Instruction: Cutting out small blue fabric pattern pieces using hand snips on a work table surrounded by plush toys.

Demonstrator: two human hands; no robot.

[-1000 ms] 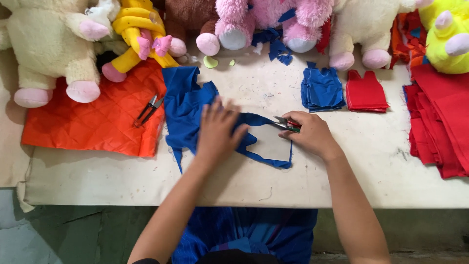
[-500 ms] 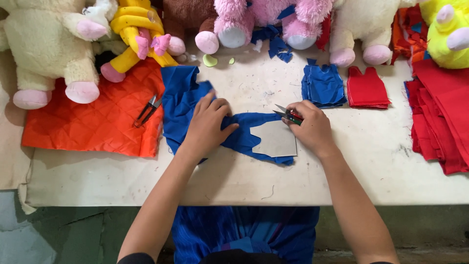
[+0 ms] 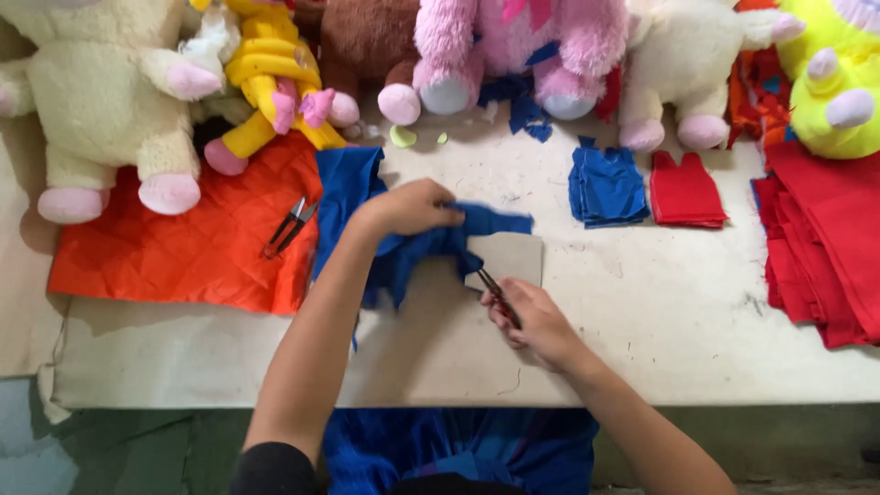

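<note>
Left hand (image 3: 408, 209) grips blue fabric (image 3: 431, 247) over grey template (image 3: 510, 259); right hand (image 3: 536, 316) just below, closed on scissors (image 3: 495, 293); bench (image 3: 642, 321) beneath.

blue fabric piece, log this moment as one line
left hand holds blue fabric piece | right hand grips scissors at grey card template | cream table

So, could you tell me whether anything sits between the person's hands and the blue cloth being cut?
Nothing visible does. The left hand already grips the blue cloth over the grey card, and the right hand holds small scissors right at the cloth's edge.
</note>
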